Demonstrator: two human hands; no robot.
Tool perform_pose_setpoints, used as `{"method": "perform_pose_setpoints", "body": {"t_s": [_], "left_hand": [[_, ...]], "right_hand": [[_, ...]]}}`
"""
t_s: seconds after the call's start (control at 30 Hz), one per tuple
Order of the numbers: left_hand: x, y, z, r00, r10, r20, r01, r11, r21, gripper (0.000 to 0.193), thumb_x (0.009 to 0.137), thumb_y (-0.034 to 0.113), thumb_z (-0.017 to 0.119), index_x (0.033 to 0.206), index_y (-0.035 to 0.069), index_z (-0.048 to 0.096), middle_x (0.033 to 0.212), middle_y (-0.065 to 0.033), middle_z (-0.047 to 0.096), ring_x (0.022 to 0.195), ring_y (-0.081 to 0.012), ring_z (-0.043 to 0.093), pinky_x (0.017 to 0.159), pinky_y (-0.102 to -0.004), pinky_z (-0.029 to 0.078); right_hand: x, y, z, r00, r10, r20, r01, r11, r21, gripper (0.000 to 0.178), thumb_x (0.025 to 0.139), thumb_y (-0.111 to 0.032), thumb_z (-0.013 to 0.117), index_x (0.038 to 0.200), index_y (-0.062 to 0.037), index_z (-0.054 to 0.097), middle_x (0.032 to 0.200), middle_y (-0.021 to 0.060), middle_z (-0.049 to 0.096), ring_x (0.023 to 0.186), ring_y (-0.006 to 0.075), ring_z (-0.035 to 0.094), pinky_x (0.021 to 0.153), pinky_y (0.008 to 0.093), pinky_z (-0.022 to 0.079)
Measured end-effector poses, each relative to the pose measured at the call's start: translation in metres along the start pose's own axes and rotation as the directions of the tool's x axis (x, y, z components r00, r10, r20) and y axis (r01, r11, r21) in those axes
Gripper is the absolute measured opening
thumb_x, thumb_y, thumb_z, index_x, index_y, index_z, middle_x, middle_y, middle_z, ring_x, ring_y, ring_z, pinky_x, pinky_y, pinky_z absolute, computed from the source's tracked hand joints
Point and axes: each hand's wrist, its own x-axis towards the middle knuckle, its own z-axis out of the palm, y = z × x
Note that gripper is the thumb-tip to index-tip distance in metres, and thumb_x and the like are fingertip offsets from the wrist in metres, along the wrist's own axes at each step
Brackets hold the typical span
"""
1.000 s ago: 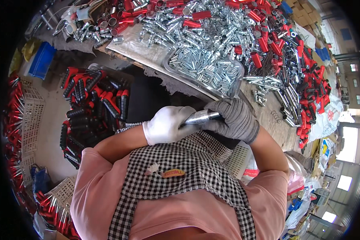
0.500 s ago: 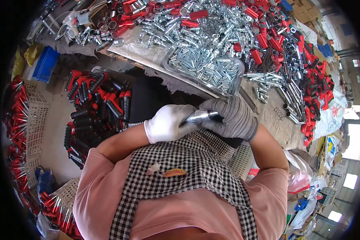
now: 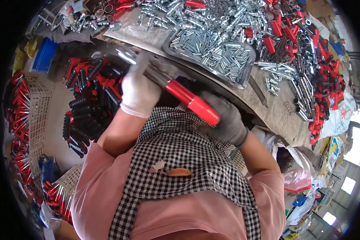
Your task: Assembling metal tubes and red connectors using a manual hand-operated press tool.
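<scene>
My left hand (image 3: 142, 90), in a white glove, is closed around the metal shaft of a long tubular tool with a red barrel (image 3: 192, 101). Its chrome end points up and left, while the red end slants down to the right in front of my body. My right hand (image 3: 226, 120), in a grey glove, is by the red end, partly behind it. Motion smears that hand, and I cannot make out whether its fingers grip the barrel. Beyond my hands, a clear tray (image 3: 248, 74) of small metal pins lies on the workbench (image 3: 282, 116).
Silvery fittings (image 3: 228, 18) and red tubes (image 3: 269, 44) are heaped across the bench. At the left sits a pile of red tools with black grips (image 3: 84, 100), with plastic crates (image 3: 39, 116) of red parts farther left. A dark metal bar (image 3: 258, 92) lies beside the tray.
Both hands were together on a chrome tube before. My left hand has moved up and left, and the tool's red barrel now shows. The right hand has dropped slightly.
</scene>
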Motion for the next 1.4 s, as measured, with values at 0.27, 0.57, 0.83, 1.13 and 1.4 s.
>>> {"method": "perform_pose_setpoints", "body": {"t_s": [0.27,0.57,0.83,1.13,1.4], "left_hand": [[0.053,-0.186,-0.097,0.567,-0.817,-0.103,0.781,0.573,-0.249,0.025,0.099,0.017,0.049,0.121,0.005,0.053,0.115,-0.0154,0.061,0.107,-0.0326,0.06,0.098,-0.0573,0.046],[0.085,-0.288,-0.138,0.397,-0.913,0.1,0.918,0.396,-0.028,0.035,0.101,0.024,0.047,0.13,0.006,0.055,0.125,-0.0143,0.064,0.113,-0.0285,0.061,0.098,-0.0413,0.05],[0.093,-0.292,-0.145,0.467,-0.881,-0.075,0.869,0.473,-0.144,0.035,0.101,0.028,0.043,0.125,0.007,0.057,0.118,-0.0136,0.065,0.107,-0.027,0.062,0.093,-0.0418,0.051],[0.089,-0.297,-0.21,0.74,-0.54,0.401,0.239,0.769,0.593,0.04,0.099,0.041,0.043,0.119,0.01,0.058,0.117,-0.0112,0.062,0.11,-0.0232,0.056,0.092,-0.04,0.049],[0.077,-0.247,-0.154,0.608,-0.763,-0.222,0.79,0.552,0.266,0.04,0.097,0.018,0.044,0.132,0.003,0.056,0.123,-0.012,0.063,0.108,-0.0225,0.061,0.089,-0.0292,0.049]], "right_hand": [[-0.073,0.082,0.043,0.73,0.595,0.337,-0.438,0.028,0.899,0.051,0.076,-0.005,0.067,0.126,0.0002,0.057,0.098,0.008,0.067,0.083,0.0189,0.065,0.075,0.0328,0.054],[-0.086,0.188,0.139,0.272,0.778,0.566,-0.238,-0.516,0.823,0.036,0.086,-0.009,0.059,0.122,-0.0068,0.055,0.099,0.0149,0.062,0.072,0.0294,0.061,0.061,0.041,0.054],[-0.089,0.268,0.205,0.554,0.818,0.156,-0.358,0.064,0.932,0.04,0.095,-0.017,0.056,0.132,-0.0041,0.048,0.108,0.0164,0.063,0.091,0.031,0.062,0.085,0.0406,0.053],[-0.014,0.217,0.14,0.838,0.536,-0.102,-0.44,0.774,0.455,0.043,0.104,-0.026,0.047,0.142,-0.0062,0.043,0.139,0.0147,0.049,0.127,0.0269,0.047,0.109,0.0382,0.039],[0.035,0.146,0.077,0.688,0.681,0.249,-0.725,0.642,0.249,0.05,0.106,-0.032,0.04,0.15,-0.0087,0.037,0.152,0.0161,0.037,0.139,0.0284,0.036,0.114,0.041,0.033]]}}
